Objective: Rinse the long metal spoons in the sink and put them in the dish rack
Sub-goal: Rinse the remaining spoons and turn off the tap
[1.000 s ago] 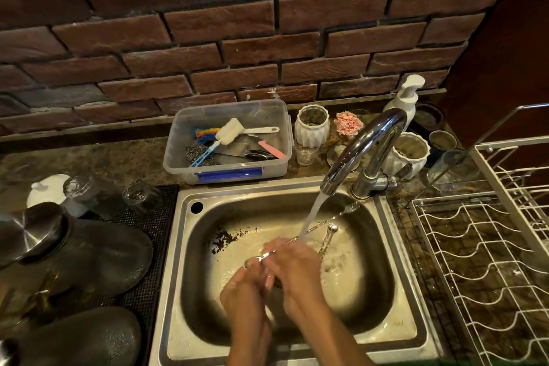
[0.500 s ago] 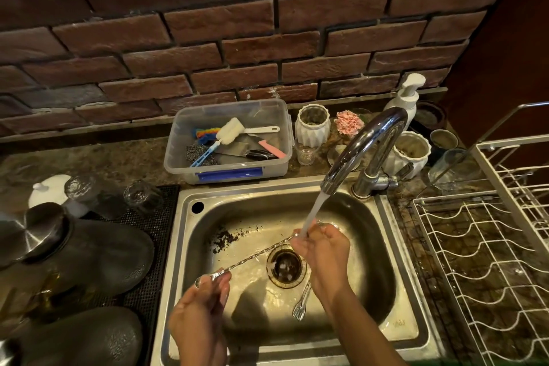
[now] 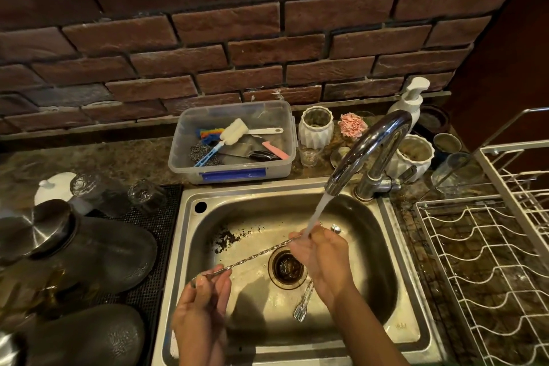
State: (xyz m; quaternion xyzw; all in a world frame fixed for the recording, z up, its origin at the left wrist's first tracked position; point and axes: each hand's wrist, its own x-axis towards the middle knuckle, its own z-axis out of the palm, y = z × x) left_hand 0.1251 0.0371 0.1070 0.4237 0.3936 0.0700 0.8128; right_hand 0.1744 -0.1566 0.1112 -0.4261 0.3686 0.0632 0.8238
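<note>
Rinsing step, head view. The left hand [image 3: 202, 315] pinches the bowl end of a long twisted-stem metal spoon [image 3: 252, 258] between thumb and fingertips, low at the near-left of the sink [image 3: 395, 333]. The right hand [image 3: 323, 255] closes its fingers round the far end of the stem, directly under the water stream [image 3: 316, 214] falling from the faucet [image 3: 368, 145]. The spoon thus spans the basin diagonally, above the drain [image 3: 286, 267], held clear of the sink floor. A second utensil [image 3: 303, 303], apparently fork-tipped though its upper part is hidden behind the right wrist, lies on the sink floor just beside the drain. The dish rack [image 3: 487, 261] stands to the right of the sink, with no utensil visible on its wires.

To rinse well, the stem should be drawn lengthwise through the stream while rolled between the fingers, since the twisted grooves are likely to trap residue. The bowl, now covered by the left fingertips, needs its own pass. A firm pinch is advisable: wet thin metal slips readily. Dark debris [image 3: 225, 239] on the basin floor is best avoided.
</note>
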